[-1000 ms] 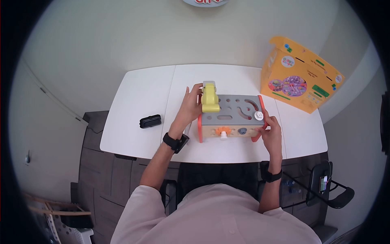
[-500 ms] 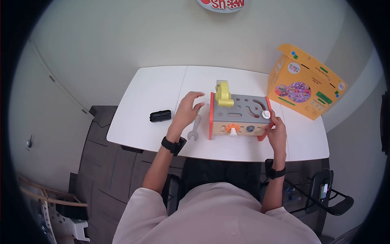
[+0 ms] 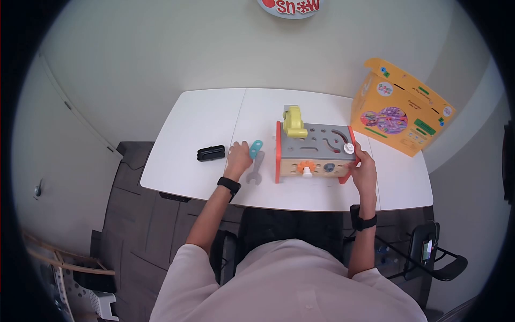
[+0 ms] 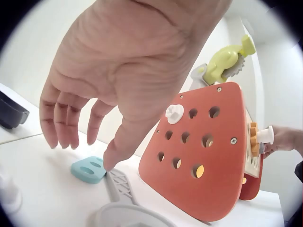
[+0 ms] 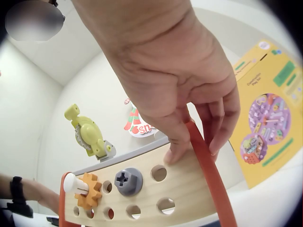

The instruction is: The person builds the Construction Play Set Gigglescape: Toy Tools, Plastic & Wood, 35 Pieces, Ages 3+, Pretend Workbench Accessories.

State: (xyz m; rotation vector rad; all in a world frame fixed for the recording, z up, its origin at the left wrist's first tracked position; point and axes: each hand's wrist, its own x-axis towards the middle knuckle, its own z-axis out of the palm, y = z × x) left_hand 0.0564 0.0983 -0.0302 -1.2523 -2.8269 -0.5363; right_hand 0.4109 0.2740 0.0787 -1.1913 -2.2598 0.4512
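The toy workbench (image 3: pixel 316 142) stands on the table, with a grey slotted top, wooden front and red side panels. My right hand (image 5: pixel 189 90) grips its right red panel (image 5: pixel 208 170), thumb on the wooden front and fingers on the outer side. To the left of the bench my left hand (image 3: pixel 239 159) hovers low, fingers loosely spread. Its thumb tip is right at a teal piece with holes (image 4: pixel 89 170), which lies by the handle of a grey toy wrench (image 3: pixel 255 170). A yellow-green toy saw (image 3: pixel 294 123) sits on the bench's top left.
A black case (image 3: pixel 211 153) lies left of my left hand. At the back right stands a yellow carton (image 3: pixel 402 107). On the bench front are an orange gear with a white peg (image 5: pixel 87 189) and a grey bolt head (image 5: pixel 129 182). The table's front edge runs near my body.
My left hand has left the toy saw and moved left and down to the teal piece, uncovering the wrench. The right hand keeps its grip on the bench. The head view has shifted slightly.
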